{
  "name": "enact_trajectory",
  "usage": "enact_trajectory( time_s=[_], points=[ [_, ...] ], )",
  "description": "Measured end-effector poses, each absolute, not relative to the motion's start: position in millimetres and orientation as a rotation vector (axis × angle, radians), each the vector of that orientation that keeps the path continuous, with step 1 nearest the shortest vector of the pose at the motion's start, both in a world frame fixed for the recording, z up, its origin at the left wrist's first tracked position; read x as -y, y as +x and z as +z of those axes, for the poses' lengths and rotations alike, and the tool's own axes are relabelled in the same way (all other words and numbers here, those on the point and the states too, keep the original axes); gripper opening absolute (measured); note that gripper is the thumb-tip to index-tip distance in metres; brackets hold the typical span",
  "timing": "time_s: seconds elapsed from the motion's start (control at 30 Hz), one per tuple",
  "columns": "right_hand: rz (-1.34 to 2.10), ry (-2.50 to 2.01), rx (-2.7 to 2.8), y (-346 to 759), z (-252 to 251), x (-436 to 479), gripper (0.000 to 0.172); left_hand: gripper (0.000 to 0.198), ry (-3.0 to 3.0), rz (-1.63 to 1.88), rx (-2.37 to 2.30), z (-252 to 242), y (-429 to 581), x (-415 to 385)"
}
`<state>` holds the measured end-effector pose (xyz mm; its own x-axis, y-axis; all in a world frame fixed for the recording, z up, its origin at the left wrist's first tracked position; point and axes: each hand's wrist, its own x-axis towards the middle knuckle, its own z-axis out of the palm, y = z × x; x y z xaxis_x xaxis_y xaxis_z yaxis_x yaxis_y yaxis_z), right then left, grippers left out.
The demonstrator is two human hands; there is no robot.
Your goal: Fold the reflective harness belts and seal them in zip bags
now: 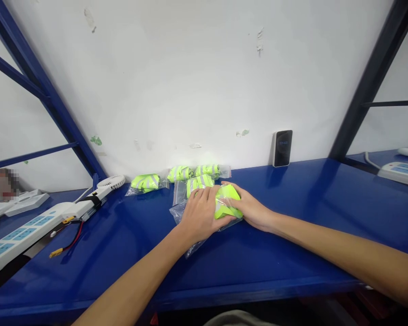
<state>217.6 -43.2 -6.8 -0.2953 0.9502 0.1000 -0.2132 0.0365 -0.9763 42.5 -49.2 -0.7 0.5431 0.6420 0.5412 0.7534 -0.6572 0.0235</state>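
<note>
A bundle of folded neon-yellow reflective fabric [223,206], in a clear plastic bag, is held between my two hands over the blue table. My left hand [200,212] lies over the left part of the bag [179,213], its thumb along the near side of the bundle. My right hand [253,209] grips the right edge, fingers behind it and thumb on top. Part of the fabric is hidden under my fingers. Just beyond my left hand lies another bagged bundle [200,182]. Further back, two similar packs, one [180,173] left and one [207,170] right, lie near the wall.
Another bagged yellow bundle [145,182] lies to the left. Beyond it are a small white fan [111,182], wires with yellow connectors [75,235] and a power strip [23,233]. A phone-like device [282,148] stands against the wall. Blue and dark posts flank the table [313,190].
</note>
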Motion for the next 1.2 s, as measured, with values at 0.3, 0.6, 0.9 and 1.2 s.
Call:
enact_trajectory(
  time_s=[0.3, 0.6, 0.9, 1.2],
  points=[
    [1.591, -0.883, 1.529, 231, 1, 49, 0.053, 0.077, -2.805, -0.846, 1.12, 1, 30, 42],
    [2.035, -0.653, 1.567, 256, 9, 24, 0.046, 0.086, -2.954, -0.857, 1.135, 4, 22, 37],
    [1.958, -0.686, 1.56, 256, -1, 24, 0.055, 0.085, -2.996, -0.76, 0.991, 13, 17, 38],
    [1.754, -0.74, 1.449, 229, -1, 43, 0.044, 0.077, -2.995, -0.71, 0.963, 19, 28, 50]
  ],
)
